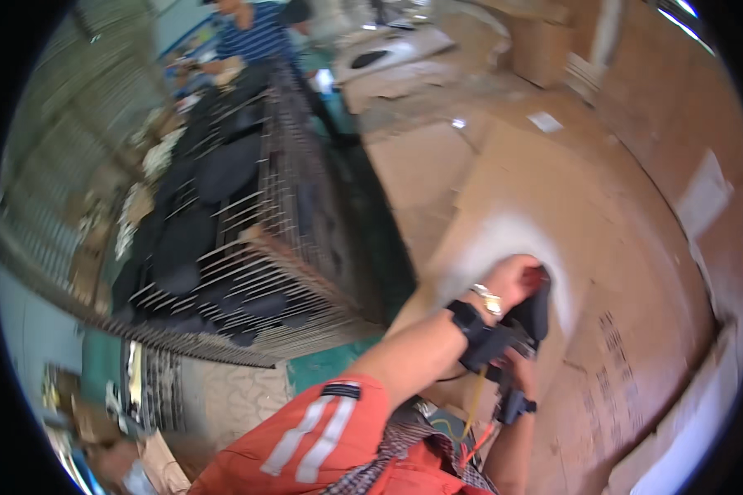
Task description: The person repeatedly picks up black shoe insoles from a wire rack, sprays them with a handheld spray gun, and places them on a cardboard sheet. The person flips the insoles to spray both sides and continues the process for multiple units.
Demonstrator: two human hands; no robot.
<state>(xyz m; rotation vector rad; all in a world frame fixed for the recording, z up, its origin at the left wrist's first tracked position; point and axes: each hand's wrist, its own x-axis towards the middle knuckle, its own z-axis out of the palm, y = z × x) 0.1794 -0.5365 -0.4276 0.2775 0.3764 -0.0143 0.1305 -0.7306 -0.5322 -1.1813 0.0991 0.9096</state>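
Observation:
My left hand (516,279), with a gold watch on its wrist, is closed at the upper end of a dark, flat, rounded piece (537,316) that looks like a shoe sole. A reddish patch shows by the fingertips. Just below, my right hand (520,369) wraps around a metallic tool (516,339) resembling a spray gun; blur and the left wrist partly hide it. A yellow hose (475,402) runs down beside the right wrist. Both hands are over a brown cardboard sheet (512,173), in front of a whitish sprayed patch (508,235) on it.
To the left stands a wire rack (260,239) with rows of thin rods carrying several dark flat pieces (177,247). Behind it is another person (256,33) in a striped blue shirt. Cardboard panels (677,107) rise at the right. A white scrap (545,122) lies on the far cardboard.

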